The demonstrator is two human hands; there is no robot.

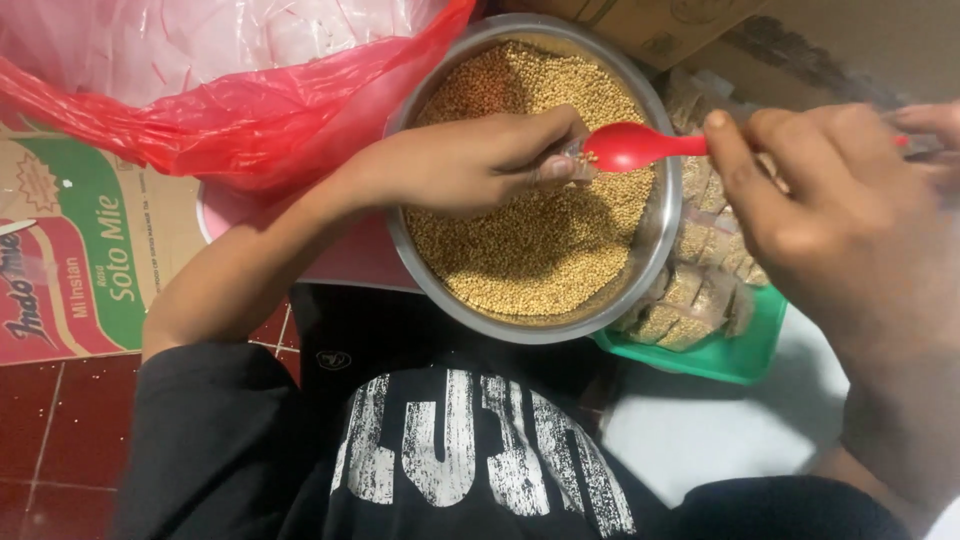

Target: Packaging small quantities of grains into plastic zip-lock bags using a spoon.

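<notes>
A floor of dark red tiles (pixel 45 430) with pale joints is seen in the lower left of the frame. A flattened cardboard box (pixel 75 250), printed in green, red and white, is laid on it along the left edge. A pink tray (pixel 345 262) is set to the right of the box, partly covered by a red plastic bag (pixel 250 110) spread across the upper left. A metal bowl (pixel 655 240) filled with small yellow grains is placed at the centre top, overlapping the tray. A green tray (pixel 745 352) of small filled packets is seen just right of the bowl, resting on a pale surface (pixel 700 430) at lower right.
</notes>
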